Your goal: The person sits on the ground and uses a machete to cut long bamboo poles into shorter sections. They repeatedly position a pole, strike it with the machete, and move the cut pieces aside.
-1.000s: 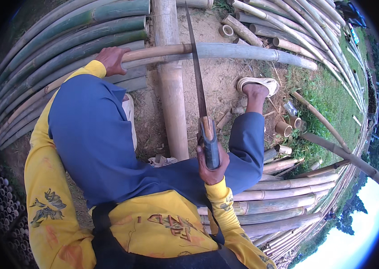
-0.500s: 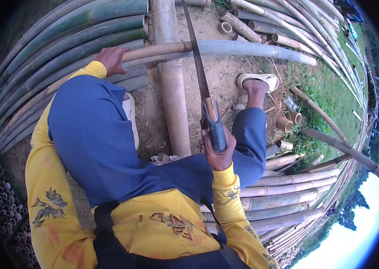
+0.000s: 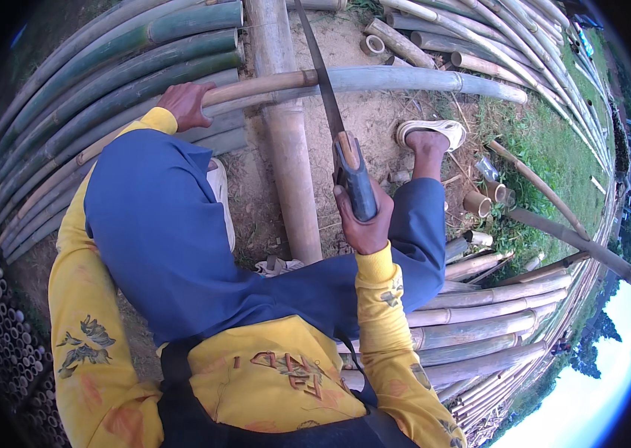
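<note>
My right hand (image 3: 367, 224) is wrapped round the dark handle of a hand saw (image 3: 324, 82), whose long narrow blade points away from me. The blade lies across a tan bamboo pole (image 3: 263, 86), at that pole's right end as far as I can see. My left hand (image 3: 186, 104) grips the same pole to the left of the blade, its fingers partly hidden. Beside the tan pole, a grey-green bamboo pole (image 3: 405, 78) reaches on to the right. Both cross over a thick bamboo log (image 3: 289, 149) lying on the ground.
Long green bamboo poles (image 3: 181, 26) are stacked at the left, and more poles (image 3: 479, 317) lie at the lower right. Short cut bamboo pieces (image 3: 477, 203) sit near the grass. A sandalled foot (image 3: 431, 138) rests on the dirt. At far left is a pile of bamboo ends (image 3: 2, 299).
My right hand and the saw have moved a little away from me, the handle now closer to the pole. My left hand stays on the tan bamboo pole.
</note>
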Available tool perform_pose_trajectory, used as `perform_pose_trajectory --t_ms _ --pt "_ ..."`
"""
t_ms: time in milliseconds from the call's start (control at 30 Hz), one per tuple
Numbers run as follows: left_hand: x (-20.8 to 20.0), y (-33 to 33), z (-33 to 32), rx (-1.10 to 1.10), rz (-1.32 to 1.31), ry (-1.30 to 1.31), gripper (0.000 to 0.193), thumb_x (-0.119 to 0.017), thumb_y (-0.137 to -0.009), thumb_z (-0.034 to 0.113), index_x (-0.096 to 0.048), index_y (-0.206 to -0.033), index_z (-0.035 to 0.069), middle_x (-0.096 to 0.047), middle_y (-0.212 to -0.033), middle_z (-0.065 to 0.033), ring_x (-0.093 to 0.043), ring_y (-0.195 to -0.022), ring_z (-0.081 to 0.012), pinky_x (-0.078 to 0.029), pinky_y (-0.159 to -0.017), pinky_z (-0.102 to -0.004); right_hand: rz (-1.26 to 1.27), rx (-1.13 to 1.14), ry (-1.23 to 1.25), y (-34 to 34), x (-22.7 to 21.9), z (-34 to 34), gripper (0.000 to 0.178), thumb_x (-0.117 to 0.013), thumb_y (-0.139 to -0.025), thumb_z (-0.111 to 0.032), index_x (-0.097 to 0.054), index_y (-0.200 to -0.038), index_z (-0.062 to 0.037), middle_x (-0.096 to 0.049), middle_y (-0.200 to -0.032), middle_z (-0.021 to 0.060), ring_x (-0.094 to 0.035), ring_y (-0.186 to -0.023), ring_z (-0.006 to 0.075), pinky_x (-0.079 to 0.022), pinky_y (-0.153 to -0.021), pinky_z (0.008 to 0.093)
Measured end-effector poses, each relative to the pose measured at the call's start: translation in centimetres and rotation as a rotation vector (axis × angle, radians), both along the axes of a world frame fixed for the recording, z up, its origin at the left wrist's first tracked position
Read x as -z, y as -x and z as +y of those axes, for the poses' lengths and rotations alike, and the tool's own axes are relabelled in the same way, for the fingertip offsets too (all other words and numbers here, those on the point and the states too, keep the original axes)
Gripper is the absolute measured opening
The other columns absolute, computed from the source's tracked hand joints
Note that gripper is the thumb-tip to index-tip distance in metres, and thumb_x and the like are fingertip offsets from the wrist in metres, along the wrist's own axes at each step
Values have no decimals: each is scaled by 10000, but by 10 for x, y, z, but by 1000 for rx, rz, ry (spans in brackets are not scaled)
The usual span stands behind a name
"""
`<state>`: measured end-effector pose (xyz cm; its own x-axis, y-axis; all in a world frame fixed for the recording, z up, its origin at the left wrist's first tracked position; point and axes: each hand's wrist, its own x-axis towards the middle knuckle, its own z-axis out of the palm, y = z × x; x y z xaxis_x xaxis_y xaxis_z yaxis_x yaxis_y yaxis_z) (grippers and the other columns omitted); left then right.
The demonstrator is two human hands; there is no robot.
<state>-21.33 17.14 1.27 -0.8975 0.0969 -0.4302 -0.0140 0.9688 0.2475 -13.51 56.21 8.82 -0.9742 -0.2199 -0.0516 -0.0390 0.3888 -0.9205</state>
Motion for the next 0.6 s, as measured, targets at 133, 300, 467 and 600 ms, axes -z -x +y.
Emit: perform_pose_trajectory --t_ms 133,300,467,600 --pt "-2 -7 -10 -60 73 -22 770 -852 -639 306 -615 -1342 104 -714 -1122 -208 -666 -1066 -416 -520 -934 -512 76 -55 36 37 13 -23 158 -736 -900 -76 -663 -1003 19 -652 -765 98 -575 -693 124 -500 -688 308" --pt "0 -36 -7 -132 413 -206 628 -870 -740 275 -590 -1276 108 -625 -1149 -119 -602 -1097 -357 -501 -911 -486 -16 -2 100 31 21 -19 169 -744 -899 -78 -670 -1019 15 -665 -797 99 -589 -729 124 -502 -715 302" --pt "8 -68 -8 -124 378 -72 494 -793 -801 200 -584 -1242 126 -601 -1106 -117 -580 -1045 -352 -489 -871 -456 5 -21 70 29 26 -17 172 -738 -910 -77 -672 -1038 17 -676 -837 86 -594 -762 124 -500 -738 299" --pt "-5 -98 14 -129 154 31 464 -723 -844 190 -580 -1283 141 -603 -1109 -115 -587 -1057 -348 -493 -888 -454 -60 13 139 28 37 -11 193 -741 -917 -82 -674 -1069 15 -679 -856 68 -592 -774 119 -499 -748 295"
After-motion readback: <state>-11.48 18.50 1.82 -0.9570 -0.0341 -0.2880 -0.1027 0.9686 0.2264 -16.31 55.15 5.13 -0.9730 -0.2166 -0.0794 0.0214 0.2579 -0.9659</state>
